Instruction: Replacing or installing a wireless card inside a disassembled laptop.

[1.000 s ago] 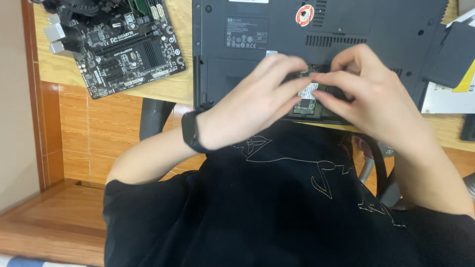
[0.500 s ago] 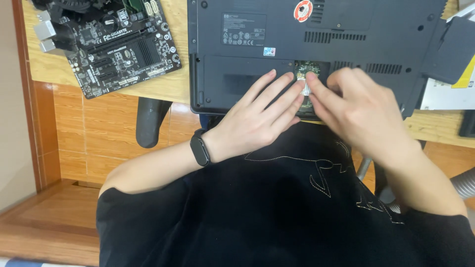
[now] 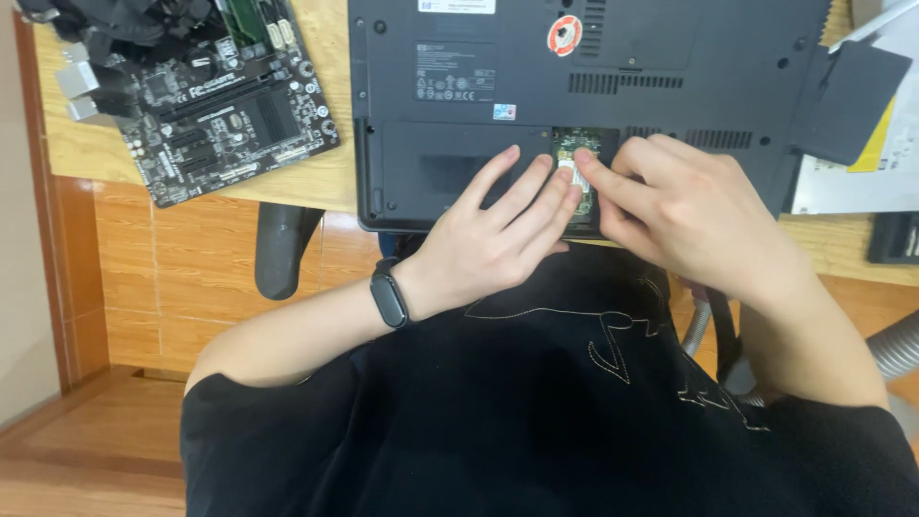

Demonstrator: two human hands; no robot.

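A dark laptop point(image 3: 593, 77) lies bottom-up on the wooden desk point(image 3: 96, 153), its near edge in front of me. A small open bay near that edge shows a green memory module point(image 3: 574, 153). My left hand point(image 3: 503, 230), with a black band on the wrist, lies flat on the laptop's base, fingers stretched out and fingertips at the bay's left side. My right hand point(image 3: 684, 215) rests beside it, its forefinger pressing on the module from the right. Neither hand grips anything. Most of the bay is hidden under the fingers.
A bare black motherboard point(image 3: 206, 105) lies on the desk to the left. A loose dark cover panel point(image 3: 847, 101) and a yellow and white sheet point(image 3: 885, 144) sit at the right. A black chair armrest point(image 3: 282, 249) juts out below the desk edge.
My hands have spread flatter and slid slightly up the laptop's base. Fingers that were bunched over the bay now lie stretched out, with the right forefinger on the module.
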